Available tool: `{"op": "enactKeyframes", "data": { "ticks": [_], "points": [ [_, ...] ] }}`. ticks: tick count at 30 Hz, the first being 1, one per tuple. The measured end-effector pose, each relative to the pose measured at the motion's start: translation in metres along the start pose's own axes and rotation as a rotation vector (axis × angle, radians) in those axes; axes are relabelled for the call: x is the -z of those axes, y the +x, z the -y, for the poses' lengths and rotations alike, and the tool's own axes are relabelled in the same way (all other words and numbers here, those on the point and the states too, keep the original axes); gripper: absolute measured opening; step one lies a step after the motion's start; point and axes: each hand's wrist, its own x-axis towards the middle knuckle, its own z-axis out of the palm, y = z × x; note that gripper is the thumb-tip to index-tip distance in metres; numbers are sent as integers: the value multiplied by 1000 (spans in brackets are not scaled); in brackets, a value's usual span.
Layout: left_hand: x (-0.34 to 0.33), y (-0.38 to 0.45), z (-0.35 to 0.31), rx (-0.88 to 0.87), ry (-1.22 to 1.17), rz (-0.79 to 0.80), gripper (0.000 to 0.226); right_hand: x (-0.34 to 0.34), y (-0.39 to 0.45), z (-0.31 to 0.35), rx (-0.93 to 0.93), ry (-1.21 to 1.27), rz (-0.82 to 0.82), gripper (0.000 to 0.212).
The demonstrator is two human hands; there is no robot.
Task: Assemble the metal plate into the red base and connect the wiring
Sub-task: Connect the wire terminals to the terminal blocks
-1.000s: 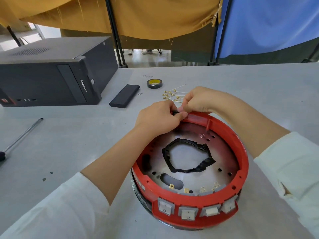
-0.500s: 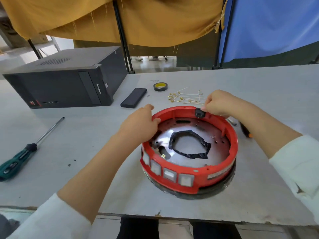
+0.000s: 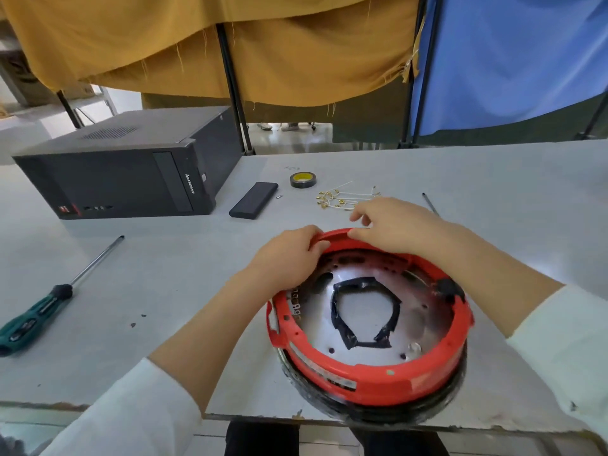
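Observation:
The red base [image 3: 378, 383] is a round ring near the table's front edge, with the shiny metal plate [image 3: 424, 320] lying inside it. A black taped opening [image 3: 362, 311] marks the plate's middle. My left hand [image 3: 286, 255] grips the ring's far left rim, fingers curled over the edge. My right hand [image 3: 391, 225] rests on the far rim, thumb on the red edge and fingers loosely spread. A black plug part [image 3: 449, 287] sits on the ring's right rim. Loose white wires with gold terminals [image 3: 342, 199] lie beyond the base.
A black computer case [image 3: 131, 172] stands at the back left. A black flat bar [image 3: 253, 200] and a tape roll [image 3: 302, 180] lie behind the base. A green-handled screwdriver [image 3: 36, 314] lies at left; a thin rod [image 3: 429, 204] lies behind my right hand.
The red base has been turned round: the switches went from the front to the left, the black plug part from the far rim to the right. My right hand let go of that part.

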Motion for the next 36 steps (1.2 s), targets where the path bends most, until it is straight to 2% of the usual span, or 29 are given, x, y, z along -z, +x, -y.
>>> {"op": "enactKeyframes", "data": {
  "ticks": [4,7,9,13,16,18,21,24,31,36],
  "points": [
    [10,13,-4,-47,102,-152,30,-10,2,-15,-84,-70,-71,31],
    [12,22,-1,75,49,-122,39,-6,1,-26,-174,-128,-79,29],
    [5,26,-3,123,6,-62,44,-2,1,-28,-209,-167,-6,26],
    [-4,38,-4,67,95,-13,42,10,4,-20,-203,-174,217,29],
    [0,55,1,41,69,104,40,13,11,-18,-216,-150,311,19],
    [0,65,4,17,53,102,40,11,25,-20,-196,-58,257,19],
    [-3,72,6,-15,68,76,44,3,62,-28,-112,205,65,26],
    [-5,74,10,-47,37,71,42,-12,104,-31,-66,361,53,23],
    [-7,76,15,-76,1,68,40,-44,162,-46,-55,149,106,34],
    [-8,76,15,-86,1,55,41,-48,161,-47,-13,54,172,24]
  ]
}}
